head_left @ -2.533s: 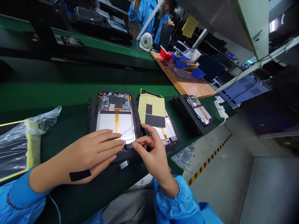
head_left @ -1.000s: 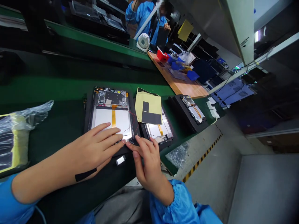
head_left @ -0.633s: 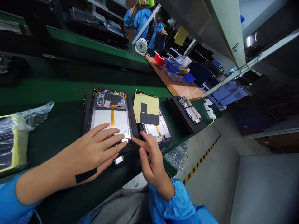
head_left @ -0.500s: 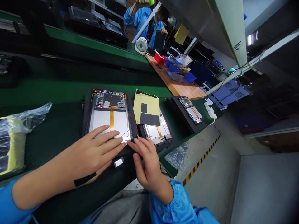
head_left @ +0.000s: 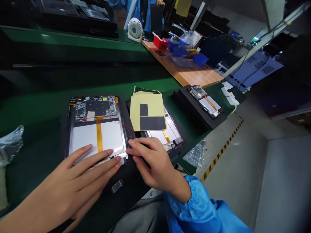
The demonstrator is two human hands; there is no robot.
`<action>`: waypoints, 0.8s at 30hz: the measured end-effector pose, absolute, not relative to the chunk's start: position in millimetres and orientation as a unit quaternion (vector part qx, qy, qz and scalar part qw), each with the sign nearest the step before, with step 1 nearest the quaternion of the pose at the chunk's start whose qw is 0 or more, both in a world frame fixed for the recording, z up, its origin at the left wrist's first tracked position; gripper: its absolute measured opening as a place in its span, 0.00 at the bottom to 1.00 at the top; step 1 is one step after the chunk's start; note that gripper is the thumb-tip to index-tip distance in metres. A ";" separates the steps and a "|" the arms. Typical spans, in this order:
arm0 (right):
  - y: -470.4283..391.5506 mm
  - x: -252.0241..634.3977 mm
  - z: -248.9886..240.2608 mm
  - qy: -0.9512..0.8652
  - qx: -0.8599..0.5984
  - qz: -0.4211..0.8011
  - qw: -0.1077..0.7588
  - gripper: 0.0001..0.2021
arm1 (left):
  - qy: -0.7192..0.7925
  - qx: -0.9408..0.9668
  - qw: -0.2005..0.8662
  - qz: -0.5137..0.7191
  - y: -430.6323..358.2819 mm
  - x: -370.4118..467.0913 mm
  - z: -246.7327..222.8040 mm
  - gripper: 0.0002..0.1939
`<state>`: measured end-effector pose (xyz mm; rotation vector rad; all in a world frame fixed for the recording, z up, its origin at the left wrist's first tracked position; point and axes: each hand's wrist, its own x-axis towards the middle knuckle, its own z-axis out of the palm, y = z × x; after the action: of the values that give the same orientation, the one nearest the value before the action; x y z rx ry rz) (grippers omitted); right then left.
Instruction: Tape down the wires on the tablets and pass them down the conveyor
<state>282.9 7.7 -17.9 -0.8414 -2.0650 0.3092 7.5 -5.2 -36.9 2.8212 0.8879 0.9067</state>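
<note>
Left hand [head_left: 77, 187]: flat, over opened tablet [head_left: 108, 124]; smooth white panel [head_left: 84, 135], glossy amber strip [head_left: 99, 136]. Right hand [head_left: 155, 165]: fingers bent at tablet's edge, grip unclear. Yellow sheet [head_left: 154, 108]: black rectangles [head_left: 153, 123].

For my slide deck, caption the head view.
Left hand and right hand at an opened electronic device, green bench beneath.

No writing, label, brand or number can be read.
</note>
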 end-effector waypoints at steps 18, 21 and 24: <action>54.0 276.8 3.7 -0.920 -0.244 0.134 0.277 0.20 | 0.347 0.898 -0.018 0.270 -15.3 -6.2 -24.9 0.18; 56.0 280.4 9.7 -0.925 -0.250 0.128 0.255 0.20 | 0.363 0.888 -0.002 0.282 -16.1 -2.3 -24.3 0.17; 58.0 282.4 12.9 -0.931 -0.251 0.111 0.242 0.20 | 0.392 0.871 0.020 0.295 -19.0 5.9 -24.2 0.15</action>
<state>282.4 58.0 12.9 -0.6852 -2.5452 0.3040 5.9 -19.0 -24.2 2.7017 1.2162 0.9147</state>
